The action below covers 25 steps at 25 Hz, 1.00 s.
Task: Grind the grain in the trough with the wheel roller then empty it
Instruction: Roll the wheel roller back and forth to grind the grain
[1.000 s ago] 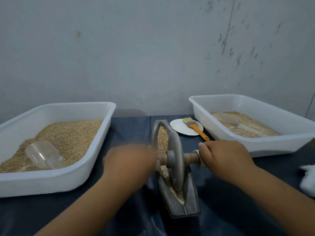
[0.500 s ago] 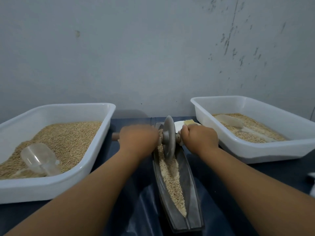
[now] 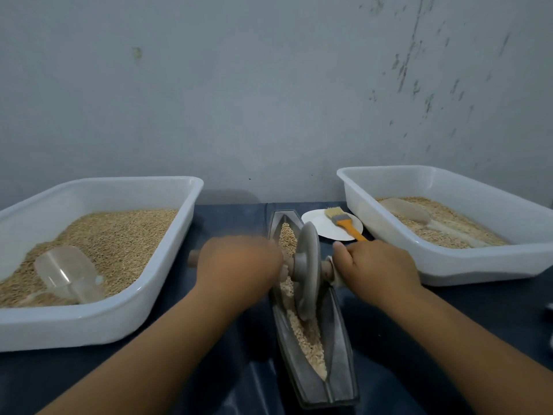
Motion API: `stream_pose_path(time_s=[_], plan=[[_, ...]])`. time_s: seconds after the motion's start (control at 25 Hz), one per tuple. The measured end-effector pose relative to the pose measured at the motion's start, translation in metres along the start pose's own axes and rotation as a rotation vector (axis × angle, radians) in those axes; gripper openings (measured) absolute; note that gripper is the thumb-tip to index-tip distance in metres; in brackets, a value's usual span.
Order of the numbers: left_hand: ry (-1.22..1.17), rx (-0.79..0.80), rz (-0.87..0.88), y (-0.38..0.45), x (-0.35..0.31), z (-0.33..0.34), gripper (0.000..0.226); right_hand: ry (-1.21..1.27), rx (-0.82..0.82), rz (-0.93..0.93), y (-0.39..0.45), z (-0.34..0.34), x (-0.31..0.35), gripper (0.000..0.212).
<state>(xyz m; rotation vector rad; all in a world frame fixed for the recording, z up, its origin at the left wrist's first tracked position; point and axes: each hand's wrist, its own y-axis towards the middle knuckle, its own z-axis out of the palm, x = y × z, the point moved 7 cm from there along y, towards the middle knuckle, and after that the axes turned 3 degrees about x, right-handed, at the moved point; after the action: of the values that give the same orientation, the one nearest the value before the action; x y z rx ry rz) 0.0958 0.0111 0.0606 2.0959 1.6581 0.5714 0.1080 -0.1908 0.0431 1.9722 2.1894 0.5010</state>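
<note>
A narrow grey metal trough (image 3: 341,363) lies lengthwise on the dark cloth in front of me, with pale grain (image 3: 308,345) along its groove. The grey wheel roller (image 3: 306,271) stands upright in the groove near the trough's middle, on a wooden axle. My left hand (image 3: 239,265) grips the axle's left handle, whose end pokes out at the left. My right hand (image 3: 377,268) grips the right handle, which has a white wrap on it.
A white tub (image 3: 125,322) of grain with a clear scoop (image 3: 65,274) stands at the left. Another white tub (image 3: 466,268) with grain and a scoop (image 3: 404,209) stands at the right. A white plate (image 3: 323,227) bearing an orange-handled brush (image 3: 344,221) sits behind the trough.
Both hands rolled the wheel from the near part of the trough to its far end, then back toward me to the middle.
</note>
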Motion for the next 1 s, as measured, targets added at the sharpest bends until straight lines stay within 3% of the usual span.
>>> stream_pose_path(time_s=[0.16,0.36,0.52,0.64,0.8,1.0], plan=[[0.018,0.042,-0.064,0.044,0.021,0.025,0.042,-0.012,-0.141,0.036,0.053,0.008,0.003,0.056],[0.210,0.099,0.098,0.048,0.016,0.039,0.017,-0.022,-0.206,0.023,0.072,0.012,0.002,0.055],[0.195,0.100,0.096,0.035,0.006,0.026,0.023,0.042,-0.037,0.088,0.054,0.018,-0.011,0.048],[0.107,0.089,0.019,0.027,0.004,0.015,0.034,0.090,0.012,0.065,0.033,0.016,-0.010,0.026],[0.043,0.100,-0.043,0.000,0.006,0.010,0.041,-0.003,0.026,0.087,0.015,0.006,-0.010,0.045],[0.036,0.092,-0.047,-0.012,-0.006,-0.015,0.044,-0.038,0.113,0.077,-0.011,0.000,-0.011,0.044]])
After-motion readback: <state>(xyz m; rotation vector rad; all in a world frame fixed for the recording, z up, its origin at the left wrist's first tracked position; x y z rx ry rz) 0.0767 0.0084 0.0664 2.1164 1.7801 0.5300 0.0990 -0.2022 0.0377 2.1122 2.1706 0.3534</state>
